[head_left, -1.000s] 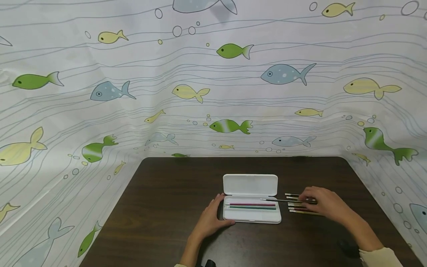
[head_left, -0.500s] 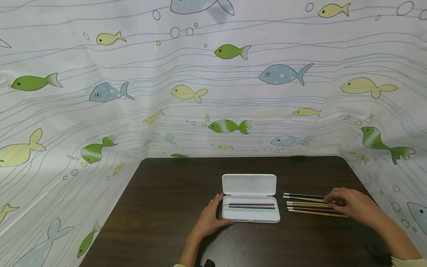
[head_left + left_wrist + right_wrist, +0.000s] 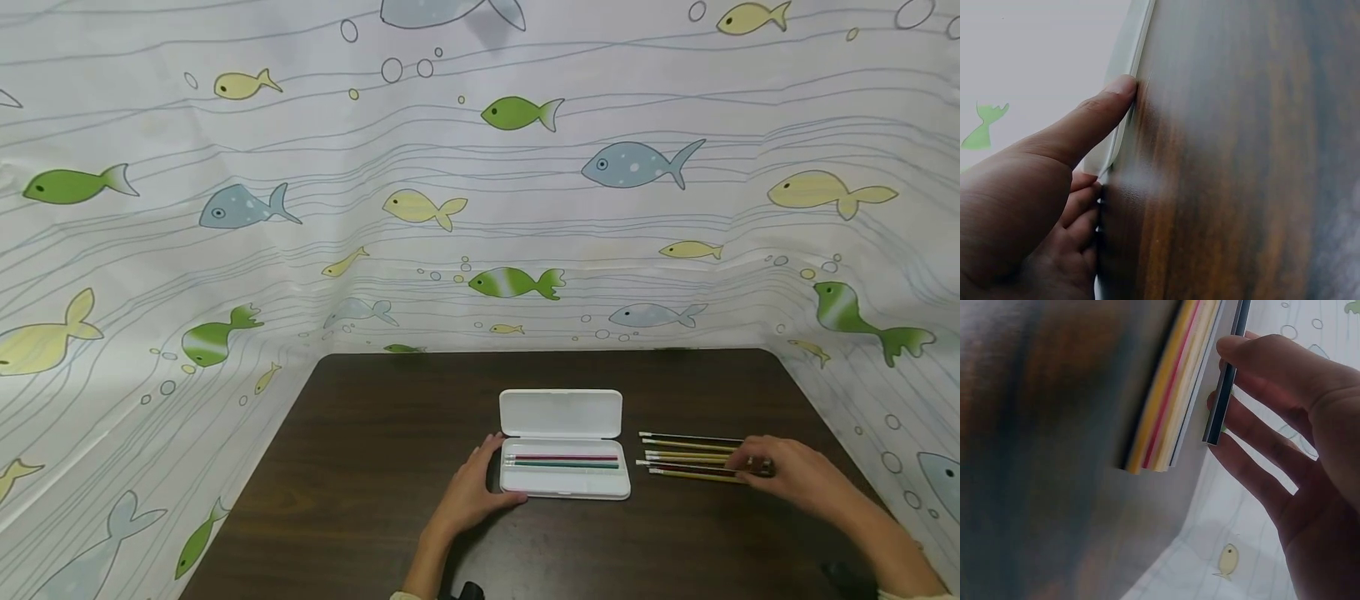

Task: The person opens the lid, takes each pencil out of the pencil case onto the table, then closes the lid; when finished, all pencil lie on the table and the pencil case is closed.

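Note:
A white pencil case (image 3: 566, 483) lies on the table with its lid raised at the back. Inside it are a red pencil (image 3: 603, 457) and a green pencil (image 3: 570, 464). My left hand (image 3: 468, 492) grips the case's left end, with the thumb (image 3: 1124, 86) along the front edge. Over a row of pencils (image 3: 686, 454) to the right of the case is my right hand (image 3: 783, 471). It pinches a dark pencil (image 3: 1225, 387) between thumb and fingertips. In the right wrist view, that pencil is apart from the others.
The dark brown wooden table (image 3: 375, 450) extends left and in front of the case. White cloth (image 3: 420, 292) with printed fish hangs behind the table and along both sides.
My right hand has drawn back to the right with the dark pencil, whose end was over the case, then come slightly nearer the table's front. My left hand stays on the case.

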Motion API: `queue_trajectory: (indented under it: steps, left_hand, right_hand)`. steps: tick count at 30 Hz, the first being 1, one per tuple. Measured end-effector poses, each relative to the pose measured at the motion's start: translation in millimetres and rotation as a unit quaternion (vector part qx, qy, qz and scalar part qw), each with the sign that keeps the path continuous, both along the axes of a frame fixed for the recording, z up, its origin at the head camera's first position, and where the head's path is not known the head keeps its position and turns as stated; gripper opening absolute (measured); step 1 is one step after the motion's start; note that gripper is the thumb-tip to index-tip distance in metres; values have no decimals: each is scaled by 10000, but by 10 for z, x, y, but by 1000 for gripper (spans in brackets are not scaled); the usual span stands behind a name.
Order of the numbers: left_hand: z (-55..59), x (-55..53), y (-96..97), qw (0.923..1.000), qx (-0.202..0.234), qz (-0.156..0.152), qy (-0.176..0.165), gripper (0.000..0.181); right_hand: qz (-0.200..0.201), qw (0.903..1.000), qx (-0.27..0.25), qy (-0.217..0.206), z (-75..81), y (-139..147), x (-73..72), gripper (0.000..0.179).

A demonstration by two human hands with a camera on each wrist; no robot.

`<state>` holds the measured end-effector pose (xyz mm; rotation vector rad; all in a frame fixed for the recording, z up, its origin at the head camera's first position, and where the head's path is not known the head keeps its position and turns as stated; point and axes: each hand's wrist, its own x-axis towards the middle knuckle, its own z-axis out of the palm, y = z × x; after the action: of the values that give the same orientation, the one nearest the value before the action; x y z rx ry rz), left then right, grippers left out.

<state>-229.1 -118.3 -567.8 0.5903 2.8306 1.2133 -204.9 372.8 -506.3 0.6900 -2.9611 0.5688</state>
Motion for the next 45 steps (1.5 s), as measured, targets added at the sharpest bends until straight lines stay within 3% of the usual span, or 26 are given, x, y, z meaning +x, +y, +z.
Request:
queue_trajectory:
  steps: [7,11,24,31,45]
  left_hand:
    - [9,-24,13,9999,-3,-36,122,95]
    - [25,-29,19,9999,4,-54,142,95]
    - [62,-10,24,10000,27,-22,20,95]
    - [30,-6,18,10000,-35,5,16,95]
    - [12,17,11,9999,-58,64,-141,96]
  right_hand:
    - [122,9997,-77,-194,-118,45,70,20]
    - [25,10000,42,-77,-150,64,93,20]
    - [-42,9995,262,-163,-152,84,72,22]
    - [-120,9990,422,-67,-172,71,77,23]
    - [-164,9986,394,-296,-209,49,66,21]
